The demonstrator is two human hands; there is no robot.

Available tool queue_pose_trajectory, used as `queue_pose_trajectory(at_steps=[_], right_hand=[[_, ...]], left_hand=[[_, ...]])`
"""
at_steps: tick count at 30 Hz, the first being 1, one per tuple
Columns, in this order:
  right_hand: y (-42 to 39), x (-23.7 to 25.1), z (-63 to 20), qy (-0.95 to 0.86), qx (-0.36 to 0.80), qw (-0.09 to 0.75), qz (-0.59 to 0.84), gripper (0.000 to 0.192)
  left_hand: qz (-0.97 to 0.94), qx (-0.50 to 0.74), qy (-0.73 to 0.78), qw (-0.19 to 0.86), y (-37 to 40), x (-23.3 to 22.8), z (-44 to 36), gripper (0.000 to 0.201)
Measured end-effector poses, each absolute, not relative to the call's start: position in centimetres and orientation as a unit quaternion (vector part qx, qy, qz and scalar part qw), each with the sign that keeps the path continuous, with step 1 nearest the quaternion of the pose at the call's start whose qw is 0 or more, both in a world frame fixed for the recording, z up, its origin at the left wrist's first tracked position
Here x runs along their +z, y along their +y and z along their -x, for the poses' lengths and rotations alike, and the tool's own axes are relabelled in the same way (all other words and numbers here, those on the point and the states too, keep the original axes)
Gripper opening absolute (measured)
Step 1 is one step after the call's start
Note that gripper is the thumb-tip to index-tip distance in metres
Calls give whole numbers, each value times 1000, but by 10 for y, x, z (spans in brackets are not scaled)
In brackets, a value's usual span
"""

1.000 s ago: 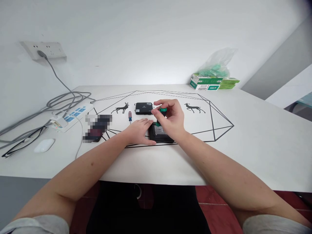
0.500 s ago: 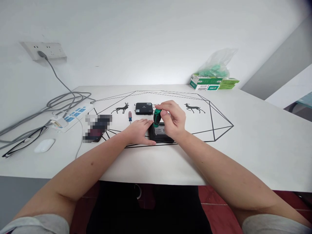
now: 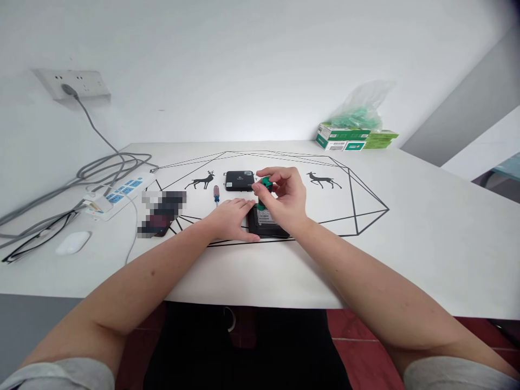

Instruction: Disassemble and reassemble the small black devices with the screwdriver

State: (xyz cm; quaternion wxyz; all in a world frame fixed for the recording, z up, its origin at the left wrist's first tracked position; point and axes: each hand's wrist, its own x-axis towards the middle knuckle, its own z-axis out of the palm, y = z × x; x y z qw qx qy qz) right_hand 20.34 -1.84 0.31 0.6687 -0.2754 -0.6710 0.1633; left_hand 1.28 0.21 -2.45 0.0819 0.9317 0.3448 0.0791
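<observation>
Gripping the green-handled screwdriver (image 3: 263, 190) near its top with thumb and fingertips, the right hand (image 3: 284, 203) holds the tool nearly upright over the flat black device (image 3: 266, 223), which lies on the desk (image 3: 406, 238) just in front of the person. The left hand (image 3: 229, 218) lies flat, fingers extended, pressed against the device's left edge and clasping nothing. The device looks like a thin, rigid slab, probably light and apt to slide on the smooth desk, so a steadying palm at its edge seems the sensible hold; its labelled face appears delicate, better not pressed hard. The screwdriver seems small and light, its ribbed handle the natural place for the fingertips, while the tip is hidden behind the hand. A second black box (image 3: 239, 180) sits a little further back, apart from both hands, and a red-and-blue screwdriver (image 3: 216, 194) lies just left of it, untouched. Off to the left are a power strip (image 3: 119, 194), a white mouse (image 3: 73, 242) and a pair of glasses (image 3: 36, 238); green boxes (image 3: 353, 138) are stacked at the far right corner.
</observation>
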Motion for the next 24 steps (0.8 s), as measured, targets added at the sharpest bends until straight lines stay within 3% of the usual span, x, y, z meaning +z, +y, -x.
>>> queue_pose_trajectory(at_steps=[3, 8, 10, 24], right_hand=[[-16, 4, -205, -680, 113, 680, 251, 33], [-16, 11, -210, -714, 16, 662, 229, 18], [-18, 12, -211, -719, 3, 653, 238, 22], [-10, 8, -209, -689, 122, 674, 238, 18]], left_hand=[[-933, 76, 343, 80, 2, -24, -13, 101], [-930, 81, 349, 88, 2, -25, -14, 100], [-930, 83, 348, 89, 2, -25, -14, 97], [-929, 77, 354, 83, 2, -25, -13, 97]])
